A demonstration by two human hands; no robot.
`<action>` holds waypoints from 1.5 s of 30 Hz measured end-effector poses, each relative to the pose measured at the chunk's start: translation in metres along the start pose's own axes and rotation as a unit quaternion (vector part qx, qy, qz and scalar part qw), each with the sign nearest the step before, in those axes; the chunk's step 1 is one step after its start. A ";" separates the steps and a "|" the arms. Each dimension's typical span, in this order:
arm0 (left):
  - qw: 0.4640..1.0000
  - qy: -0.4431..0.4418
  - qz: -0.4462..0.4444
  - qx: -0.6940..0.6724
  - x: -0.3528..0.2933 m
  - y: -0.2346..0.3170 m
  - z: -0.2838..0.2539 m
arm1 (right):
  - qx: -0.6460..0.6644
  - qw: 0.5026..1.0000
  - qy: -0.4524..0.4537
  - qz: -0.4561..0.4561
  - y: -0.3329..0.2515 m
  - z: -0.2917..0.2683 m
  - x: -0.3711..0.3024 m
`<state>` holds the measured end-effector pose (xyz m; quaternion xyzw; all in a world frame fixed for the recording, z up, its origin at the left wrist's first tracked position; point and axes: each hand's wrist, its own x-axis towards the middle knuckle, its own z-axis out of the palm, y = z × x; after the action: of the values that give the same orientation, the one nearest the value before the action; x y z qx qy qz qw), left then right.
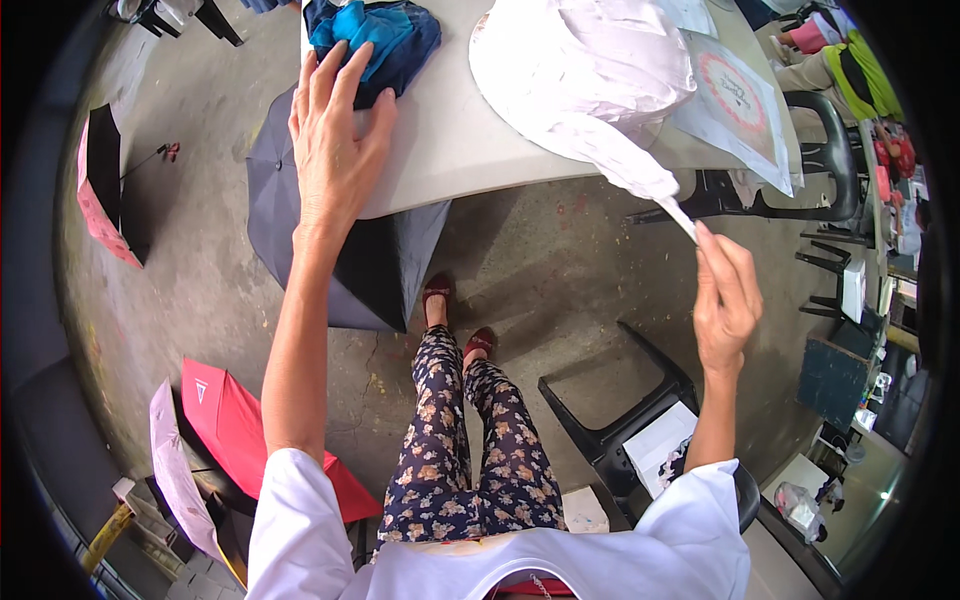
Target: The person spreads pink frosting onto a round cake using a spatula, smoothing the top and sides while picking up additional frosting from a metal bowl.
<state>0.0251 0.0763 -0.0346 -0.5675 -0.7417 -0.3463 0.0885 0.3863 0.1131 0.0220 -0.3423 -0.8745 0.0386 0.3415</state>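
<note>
My left hand (335, 150) reaches to the table's left edge, its fingers stretched and apart. The fingertips lie over a bunched blue cloth (412, 38); whether they press on it I cannot tell. My right hand (727, 300) pinches a thin white handle (682, 217) off the table's front edge. Thick white material (625, 160) covers the handle's far part and runs up to a large white rounded mass (575, 60) with a creased surface. Whether the two are joined I cannot tell. Both rest on or over the pale table (450, 135).
A flat packet with a pink ring print (738, 95) overhangs the table's right edge. An open dark umbrella (370, 270) stands below the left edge. Black chairs (600, 430) stand at right, and a red umbrella (230, 420) and a pink-and-black umbrella (105, 200) lie at left.
</note>
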 end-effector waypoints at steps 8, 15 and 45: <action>1.000 0.001 0.001 0.001 -0.002 -0.001 0.002 | -0.031 0.998 0.007 -0.051 -0.002 0.028 0.004; 1.000 -0.001 -0.005 -0.004 0.000 -0.003 0.001 | -0.041 0.997 -0.025 -0.053 0.017 0.021 0.023; 1.000 0.011 0.003 -0.012 -0.006 -0.014 0.003 | -0.024 0.999 -0.021 -0.001 -0.006 0.045 0.020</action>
<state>0.0153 0.0720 -0.0453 -0.5670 -0.7349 -0.3607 0.0910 0.3440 0.1282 0.0013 -0.3487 -0.8825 0.0247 0.3147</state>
